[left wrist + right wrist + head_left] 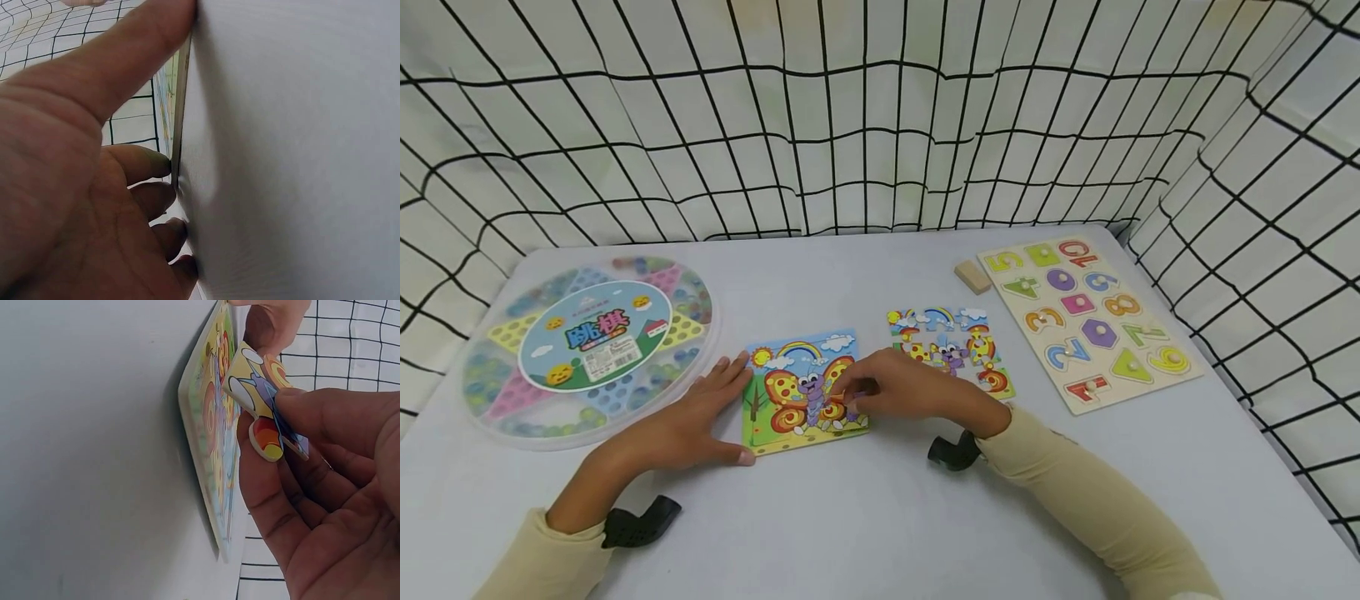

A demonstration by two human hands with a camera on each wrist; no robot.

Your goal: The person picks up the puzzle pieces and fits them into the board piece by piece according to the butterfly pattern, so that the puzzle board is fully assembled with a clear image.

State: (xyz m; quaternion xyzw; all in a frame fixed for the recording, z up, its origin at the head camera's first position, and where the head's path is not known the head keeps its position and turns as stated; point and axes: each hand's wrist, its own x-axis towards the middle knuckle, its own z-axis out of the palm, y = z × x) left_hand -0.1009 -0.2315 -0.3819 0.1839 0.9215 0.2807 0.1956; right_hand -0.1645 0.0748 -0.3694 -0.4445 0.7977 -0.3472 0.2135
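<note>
A butterfly puzzle board [767,440] lies flat on the white table in the head view. My left hand [688,425] rests beside it, fingers and thumb spread, fingertips and thumb tip touching its left edge. Over the board's right part, my right hand [898,385] pinches a puzzle piece [253,390] between thumb and fingers. The right wrist view shows that piece tilted above the board, with white, purple and orange printing. To the right lie separated puzzle pieces [940,319] of a like butterfly picture, partly hidden by the right hand and wrist.
A round Chinese checkers set [595,333] with a clear case of marbles sits at left. A wooden number-and-shape board [1086,325] lies at right, a small wooden block [973,277] beside it. Black wire mesh [865,133] stands behind the table and along its sides.
</note>
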